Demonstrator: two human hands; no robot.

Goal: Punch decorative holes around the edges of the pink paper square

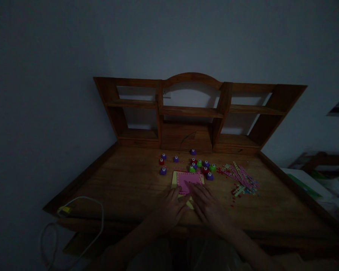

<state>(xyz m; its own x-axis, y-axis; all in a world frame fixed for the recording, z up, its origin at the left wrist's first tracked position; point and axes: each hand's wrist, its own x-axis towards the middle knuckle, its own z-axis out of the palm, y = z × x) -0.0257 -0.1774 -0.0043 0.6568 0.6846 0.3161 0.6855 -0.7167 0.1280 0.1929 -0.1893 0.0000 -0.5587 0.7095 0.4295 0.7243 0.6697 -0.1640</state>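
Observation:
Both hands lie on a pink sheet (190, 179) that rests on a yellowish sheet (174, 180) near the front of a wooden desk (121, 184). My left hand (171, 209) lies flat with fingers stretched out over the sheets' lower left part. My right hand (206, 205) lies flat beside it, fingers extended onto the pink sheet. Just behind the sheets stand several small purple, red and green craft punches (199, 164). The room is dim.
A heap of pink and pale paper strips and small scraps (241, 178) lies to the right of the sheets. A wooden shelf unit (192, 111) stands at the desk's back. A white cable (98, 222) loops over the front left edge. A second table (310, 180) is at the right.

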